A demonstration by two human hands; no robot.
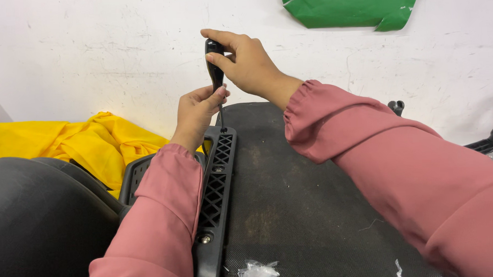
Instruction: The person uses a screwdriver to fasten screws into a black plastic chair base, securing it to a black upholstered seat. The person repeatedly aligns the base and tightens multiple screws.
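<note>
Here the screwdriver (215, 66) stands upright, its tip down at the far end of the black latticed plastic bracket (218, 183) that lies along the left edge of a dark chair seat pad (292, 202). One screw (206, 239) already sits in the bracket's near end; the far fixing, under the tip, looks to be the one in work, though the shaft hides whether a screw is seated there. The right hand (244, 59) is closed over the top of the black handle, thumb and fingers pinching it from the right. The left hand (196, 110) curls round the lower handle and shaft just below, steadying it, so the tool runs straight down between both grips to the bracket. Further left lie a black padded chair part (36, 217) and yellow cloth (77, 141); green paper (356, 6) hangs on the far wall, and clear plastic wrap (255, 273) lies near.
</note>
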